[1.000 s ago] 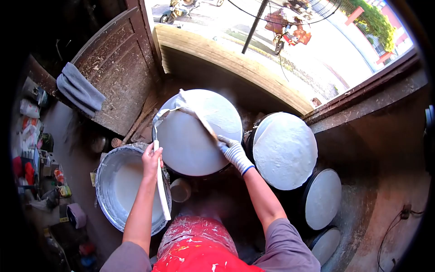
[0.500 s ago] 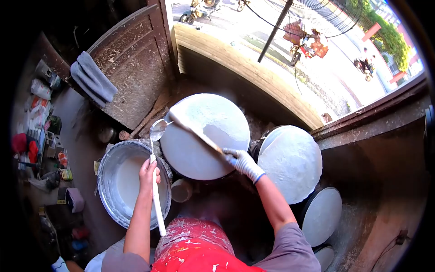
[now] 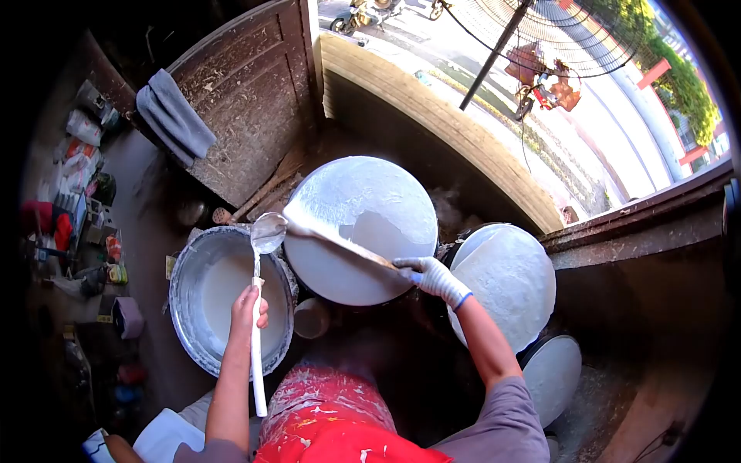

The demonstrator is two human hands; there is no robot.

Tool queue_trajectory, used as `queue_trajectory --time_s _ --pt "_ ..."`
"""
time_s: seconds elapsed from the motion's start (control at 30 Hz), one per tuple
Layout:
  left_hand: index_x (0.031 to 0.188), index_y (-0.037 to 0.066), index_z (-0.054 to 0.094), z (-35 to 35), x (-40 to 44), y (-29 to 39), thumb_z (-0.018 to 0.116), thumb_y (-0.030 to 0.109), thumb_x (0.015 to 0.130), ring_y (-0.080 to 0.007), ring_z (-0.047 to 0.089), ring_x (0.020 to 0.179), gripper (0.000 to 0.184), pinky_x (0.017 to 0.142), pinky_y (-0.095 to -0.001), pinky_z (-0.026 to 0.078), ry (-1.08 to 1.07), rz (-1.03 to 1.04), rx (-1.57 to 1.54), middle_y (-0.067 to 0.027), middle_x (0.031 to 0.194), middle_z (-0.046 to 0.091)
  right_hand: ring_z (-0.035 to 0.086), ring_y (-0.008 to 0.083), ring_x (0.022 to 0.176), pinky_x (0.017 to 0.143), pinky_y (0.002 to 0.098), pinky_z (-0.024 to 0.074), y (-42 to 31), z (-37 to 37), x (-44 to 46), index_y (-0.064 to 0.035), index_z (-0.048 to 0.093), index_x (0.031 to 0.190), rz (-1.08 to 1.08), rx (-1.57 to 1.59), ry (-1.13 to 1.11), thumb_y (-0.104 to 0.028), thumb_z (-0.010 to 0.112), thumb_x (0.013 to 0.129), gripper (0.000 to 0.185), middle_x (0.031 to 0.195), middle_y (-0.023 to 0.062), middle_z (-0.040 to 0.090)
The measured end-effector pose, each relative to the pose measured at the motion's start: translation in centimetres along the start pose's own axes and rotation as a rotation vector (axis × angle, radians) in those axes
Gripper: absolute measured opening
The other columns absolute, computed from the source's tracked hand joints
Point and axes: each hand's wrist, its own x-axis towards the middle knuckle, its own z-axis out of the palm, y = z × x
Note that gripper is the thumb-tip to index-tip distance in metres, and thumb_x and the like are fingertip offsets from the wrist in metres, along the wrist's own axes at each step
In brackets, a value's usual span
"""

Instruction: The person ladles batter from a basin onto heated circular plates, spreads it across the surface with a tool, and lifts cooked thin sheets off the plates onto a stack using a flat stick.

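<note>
My left hand (image 3: 248,309) is closed around the white handle of a ladle (image 3: 268,233). The ladle's bowl is raised above the far right rim of a metal tub (image 3: 179,293) with white batter (image 3: 224,297) in it. My right hand (image 3: 440,279), in a pale knit glove, grips a long flat wooden spatula (image 3: 347,245). It slants across a round griddle (image 3: 328,274), its far end at the left edge, close beside the ladle bowl; whether they touch I cannot tell. White batter (image 3: 370,181) coats the griddle's far part, and a greyer patch shows nearer me.
Right of the griddle, a large pale flat sheet (image 3: 505,285) lies on a round surface. Another round disc (image 3: 554,378) stands lower right. A grey towel (image 3: 176,116) hangs on a wooden panel (image 3: 255,85). Beyond the wooden sill (image 3: 440,131) is a street.
The spatula's far end has come down and left towards the ladle bowl. The ladle has shifted slightly left over the tub. My view has turned a little, moving the scene right.
</note>
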Motion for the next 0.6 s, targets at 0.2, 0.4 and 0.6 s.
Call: queue_trajectory --time_s 0.2,0.4,0.6 --pt "0.116 0.007 0.046 -1.0 -1.4 -0.3 0.041 0.026 0.093 -0.0069 0.032 0.033 0.031 0.032 -0.0221 0.027 0.017 0.010 0.000 -0.0014 0.056 0.041 0.060 0.0140 0.081 0.077 0.0274 0.0460 -0.5 -4.5 6.0 -0.0085 0.063 0.107 -0.025 -0.015 0.271 -0.018 0.058 0.084 0.026 0.092 0.0093 0.067" --pt "0.113 0.006 0.048 -1.4 -1.5 -0.2 0.045 0.026 0.092 -0.0085 0.035 0.033 0.029 0.032 -0.0225 0.027 0.051 0.017 -0.030 -0.0024 0.056 0.043 0.056 0.0094 0.080 0.074 0.0250 0.0466 -1.9 -2.6 6.7 -0.0079 0.062 0.110 0.036 -0.003 -0.169 -0.010 0.062 0.080 0.029 0.092 0.0049 0.065" --pt "0.112 0.006 0.048 -0.9 -0.8 0.2 0.044 0.025 0.092 -0.0067 0.034 0.033 0.029 0.032 -0.0213 0.027 0.033 0.041 0.069 -0.0012 0.056 0.043 0.056 0.0094 0.080 0.077 0.0248 0.0458 -1.2 -4.8 -2.0 -0.0027 0.062 0.107 0.075 0.039 -0.014 -0.014 0.064 0.080 0.029 0.090 0.0046 0.065"
